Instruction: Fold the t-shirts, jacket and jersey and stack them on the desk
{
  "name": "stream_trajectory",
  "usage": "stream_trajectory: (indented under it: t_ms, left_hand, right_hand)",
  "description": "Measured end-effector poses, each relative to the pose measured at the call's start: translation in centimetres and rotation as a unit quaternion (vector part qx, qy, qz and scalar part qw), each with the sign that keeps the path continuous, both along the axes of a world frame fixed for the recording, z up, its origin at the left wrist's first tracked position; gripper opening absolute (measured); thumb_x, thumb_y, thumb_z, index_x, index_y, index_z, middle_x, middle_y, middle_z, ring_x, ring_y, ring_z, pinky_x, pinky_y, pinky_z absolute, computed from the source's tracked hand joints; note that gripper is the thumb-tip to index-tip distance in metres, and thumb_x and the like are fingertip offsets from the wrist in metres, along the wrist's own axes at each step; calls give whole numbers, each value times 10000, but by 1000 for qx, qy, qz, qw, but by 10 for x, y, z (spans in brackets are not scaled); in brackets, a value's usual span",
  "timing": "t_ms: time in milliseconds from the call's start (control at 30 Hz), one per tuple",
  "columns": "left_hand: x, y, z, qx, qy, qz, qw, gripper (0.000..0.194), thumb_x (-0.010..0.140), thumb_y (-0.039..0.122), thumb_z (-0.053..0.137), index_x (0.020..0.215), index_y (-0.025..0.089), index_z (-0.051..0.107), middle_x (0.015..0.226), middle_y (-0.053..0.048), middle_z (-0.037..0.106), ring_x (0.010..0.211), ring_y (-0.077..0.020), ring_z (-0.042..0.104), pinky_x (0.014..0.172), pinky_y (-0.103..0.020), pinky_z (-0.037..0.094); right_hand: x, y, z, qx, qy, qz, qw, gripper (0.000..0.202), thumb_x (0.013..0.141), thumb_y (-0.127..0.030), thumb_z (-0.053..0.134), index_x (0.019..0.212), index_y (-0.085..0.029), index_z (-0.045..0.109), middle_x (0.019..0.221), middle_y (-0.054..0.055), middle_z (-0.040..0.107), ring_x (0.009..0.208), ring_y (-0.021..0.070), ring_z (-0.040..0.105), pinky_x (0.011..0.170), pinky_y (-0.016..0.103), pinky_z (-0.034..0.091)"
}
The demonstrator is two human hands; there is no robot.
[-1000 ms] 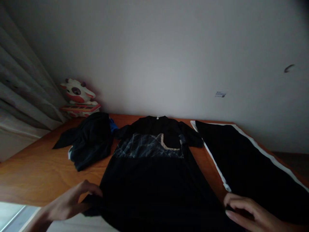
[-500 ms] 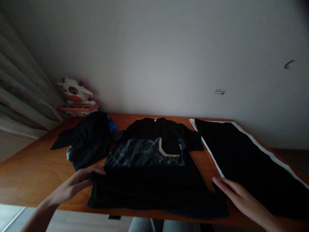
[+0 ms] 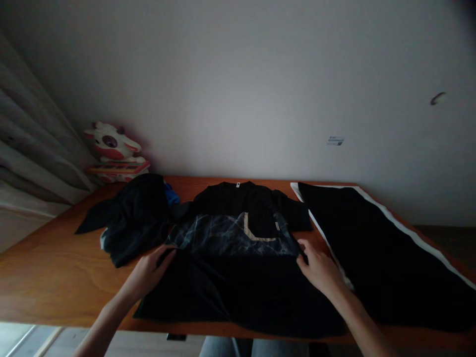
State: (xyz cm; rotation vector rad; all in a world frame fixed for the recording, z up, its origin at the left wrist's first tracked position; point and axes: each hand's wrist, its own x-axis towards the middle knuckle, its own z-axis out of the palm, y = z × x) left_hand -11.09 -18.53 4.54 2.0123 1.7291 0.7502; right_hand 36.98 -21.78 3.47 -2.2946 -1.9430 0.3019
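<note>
A black T-shirt [image 3: 260, 292] lies spread on the wooden table, its collar toward the wall. Across its chest runs a dark marbled band, with a black pocket trimmed in beige on the right. My left hand [image 3: 152, 267] pinches the shirt's left side edge just under the band. On the opposite side edge, at about the same height, my right hand [image 3: 320, 265] grips the fabric between thumb and fingers. The cloth below the band is slightly rumpled between both hands.
A heap of dark clothes [image 3: 137, 218] with a blue piece sits left of the shirt. To the right lies a flat black cloth with white edges [image 3: 372, 248]. A cow-shaped toy keyboard [image 3: 115, 153] stands at the back left corner of the table [image 3: 55, 277], near a curtain [image 3: 33, 148].
Both hands have moved up along the shirt's sides and inward, from near the lower part to just below the marbled band. The right hand has come away from the white-edged cloth's side.
</note>
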Motion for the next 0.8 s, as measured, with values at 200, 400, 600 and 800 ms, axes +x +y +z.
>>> stream_trajectory:
  t_ms: [200, 400, 600, 800]
  left_hand:
    - [-14, -5, -3, 2, -58, 58, 997, 654, 835, 773, 485, 1026, 201, 736, 972, -65, 802, 929, -264, 763, 817, -308, 615]
    - [-23, -27, -6, -34, -7, -51, 998, 723, 777, 606, 726, 1409, 281, 592, 1280, -60, 737, 1151, -302, 710, 925, -345, 609]
    - [-43, -33, -10, -100, -42, -50, 993, 581, 842, 595, 647, 1310, 251, 674, 1182, -71, 771, 1021, -284, 752, 856, -332, 635]
    - [-56, -29, 4, -143, -66, -106, 982, 448, 868, 593, 633, 1169, 286, 754, 1132, -57, 782, 1041, -280, 737, 928, -343, 608]
  right_hand:
    - [34, -20, 10, 115, 2, 18, 993, 331, 965, -256, 430, 1247, -215, 600, 1206, 136, 707, 1057, 286, 707, 874, 416, 557]
    - [31, -53, 18, -12, 168, 169, 971, 514, 828, -571, 708, 1278, -327, 658, 1305, 56, 690, 1218, 287, 646, 1070, 425, 501]
    - [57, -72, 27, -120, 195, 112, 967, 358, 755, -554, 756, 989, -285, 781, 1097, 71, 770, 1060, 320, 709, 970, 403, 548]
    - [51, -72, 71, -148, 290, 198, 925, 334, 853, -565, 678, 1016, -282, 744, 1178, 41, 737, 1107, 268, 687, 1013, 356, 520]
